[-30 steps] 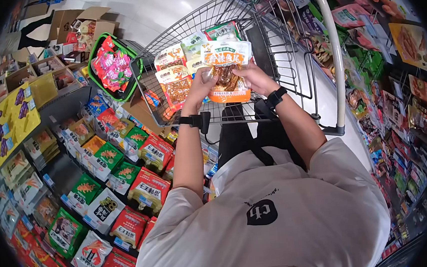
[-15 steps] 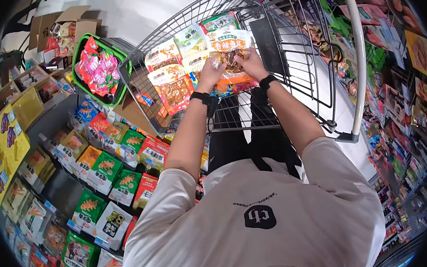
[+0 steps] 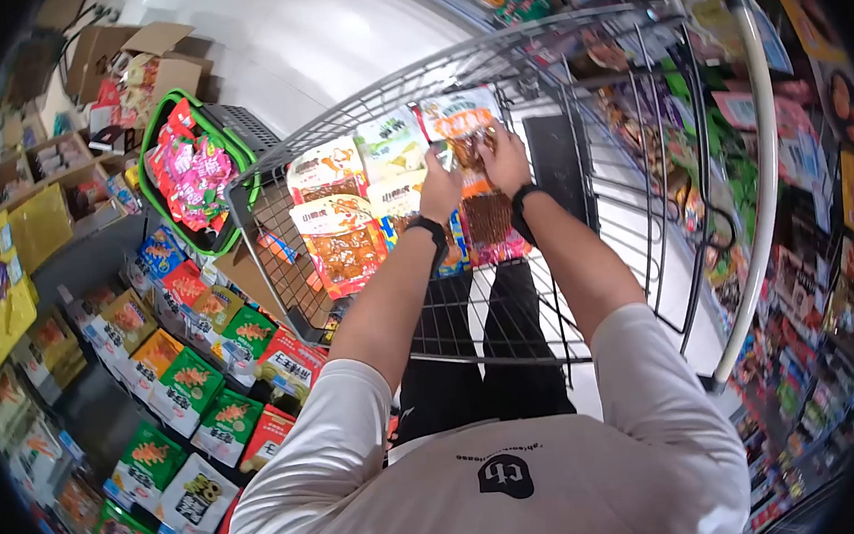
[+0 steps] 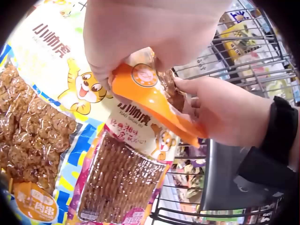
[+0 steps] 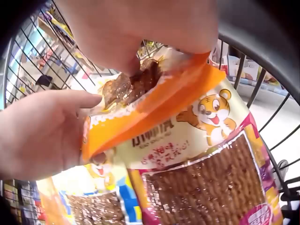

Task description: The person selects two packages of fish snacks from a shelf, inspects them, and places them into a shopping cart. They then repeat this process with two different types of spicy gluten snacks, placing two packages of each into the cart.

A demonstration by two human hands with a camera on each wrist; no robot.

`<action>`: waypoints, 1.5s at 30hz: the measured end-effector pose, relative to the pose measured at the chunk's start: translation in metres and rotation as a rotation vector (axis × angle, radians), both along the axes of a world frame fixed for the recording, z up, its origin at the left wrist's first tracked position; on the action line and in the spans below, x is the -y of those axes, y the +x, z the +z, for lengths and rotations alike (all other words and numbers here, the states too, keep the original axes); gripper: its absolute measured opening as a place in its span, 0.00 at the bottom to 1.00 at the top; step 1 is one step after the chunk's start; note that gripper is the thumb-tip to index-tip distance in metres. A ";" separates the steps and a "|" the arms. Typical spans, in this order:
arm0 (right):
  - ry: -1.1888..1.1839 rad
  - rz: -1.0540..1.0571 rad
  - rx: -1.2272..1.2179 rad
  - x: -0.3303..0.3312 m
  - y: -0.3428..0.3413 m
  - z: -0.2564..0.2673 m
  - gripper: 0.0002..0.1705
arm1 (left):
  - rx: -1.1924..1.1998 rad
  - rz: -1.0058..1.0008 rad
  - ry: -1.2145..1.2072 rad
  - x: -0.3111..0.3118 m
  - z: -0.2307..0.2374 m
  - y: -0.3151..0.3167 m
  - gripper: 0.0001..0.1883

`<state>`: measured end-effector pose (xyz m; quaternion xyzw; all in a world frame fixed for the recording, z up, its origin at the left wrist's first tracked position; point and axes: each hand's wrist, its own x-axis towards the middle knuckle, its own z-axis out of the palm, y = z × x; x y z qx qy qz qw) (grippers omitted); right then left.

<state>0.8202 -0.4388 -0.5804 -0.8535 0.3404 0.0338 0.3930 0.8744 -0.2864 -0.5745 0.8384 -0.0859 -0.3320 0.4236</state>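
Note:
An orange-and-white snack packet [image 3: 463,126] with a clear window onto brown food is held between both hands over the far part of the shopping cart. My left hand [image 3: 440,190] grips its left edge and my right hand [image 3: 507,162] its right edge, thumbs on the front. In the left wrist view its orange bottom edge [image 4: 154,105] bends over a tiger-printed packet of brown strips [image 4: 124,173]. Beside that lies another tiger-printed packet [image 4: 33,126] with a blue-and-yellow border. Further left in the cart are a red-edged packet [image 3: 340,246] and a pale green packet [image 3: 390,147].
Wire walls and a light handle [image 3: 764,140] bound the shopping cart [image 3: 433,345]. A green basket [image 3: 153,198] of pink-and-red packets stands beyond its left side. Shelves of bagged snacks [image 3: 192,386] line the left, with hanging packets [image 3: 798,268] on the right.
Both hands have carried the orange packet forward and down into the cart, over the other packets. The packet of brown strips now shows below it. The view has shifted, with the cart appearing lower.

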 end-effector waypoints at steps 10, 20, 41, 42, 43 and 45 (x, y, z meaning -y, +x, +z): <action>-0.060 0.152 0.053 -0.031 -0.065 0.053 0.16 | 0.035 -0.007 0.305 -0.038 0.055 -0.012 0.25; 0.995 0.354 -0.489 -0.044 -0.109 0.124 0.11 | 0.042 0.498 -0.045 -0.183 0.175 -0.084 0.12; 0.167 1.315 -0.480 -0.127 -0.121 0.202 0.34 | -0.258 0.776 0.304 -0.264 0.081 -0.690 0.18; -0.025 1.356 -0.450 -0.136 -0.121 0.186 0.32 | -0.272 0.899 0.214 -0.255 0.078 -0.701 0.18; -0.216 1.383 -0.425 -0.137 -0.127 0.171 0.29 | -0.295 1.011 0.122 -0.243 0.076 -0.715 0.19; -0.197 1.275 -0.542 -0.149 -0.138 0.219 0.24 | -0.354 1.203 -0.066 -0.215 0.072 -0.742 0.19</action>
